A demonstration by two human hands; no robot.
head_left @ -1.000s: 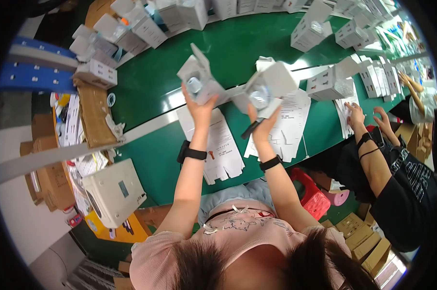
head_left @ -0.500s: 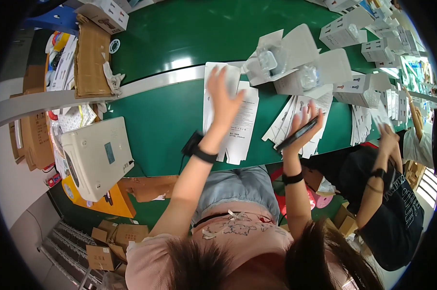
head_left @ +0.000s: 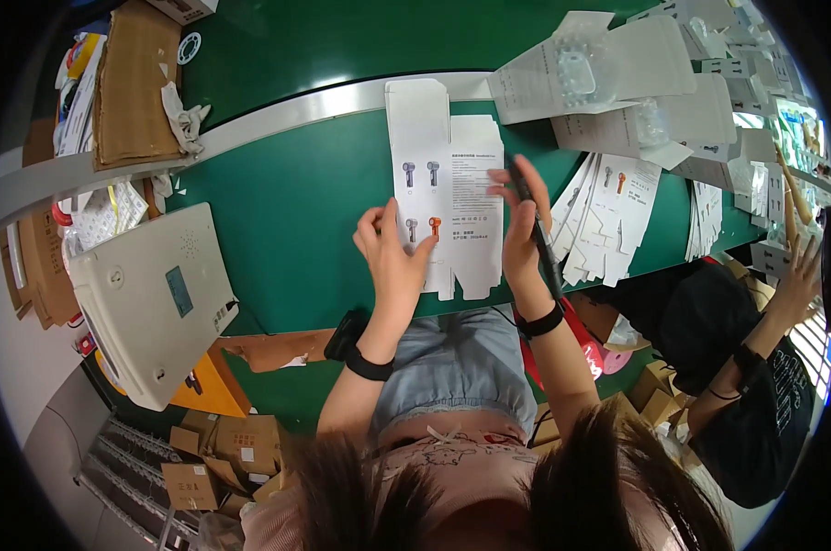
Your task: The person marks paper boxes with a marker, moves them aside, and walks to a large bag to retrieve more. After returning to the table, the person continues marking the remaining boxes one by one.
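Observation:
A flattened white carton [head_left: 475,202], printed with small pictures of handheld devices and a block of text, lies before me, perhaps several stacked. At its left edge is my left hand [head_left: 393,257], the thumb over the printed face and the other fingers bent along the side. My right hand [head_left: 526,220] is at the carton's right edge. A slim black marker-like pen [head_left: 546,248] is held in it, slanting down toward the wrist, its exact kind unclear. Several more flat cartons [head_left: 608,216] lie fanned out to the right of this hand.
Opened white boxes [head_left: 530,96] with clear plastic packs stand at the back right. A beige device with a small screen [head_left: 145,294] sits at left, below a brown cardboard piece [head_left: 138,87]. A metal strip [head_left: 324,103] crosses the green table. A co-worker's hand [head_left: 797,280] is far right.
My left hand has come down from the carton's top to its left edge. My right hand, with the black pen, has moved left from the fanned cartons to the carton's right edge.

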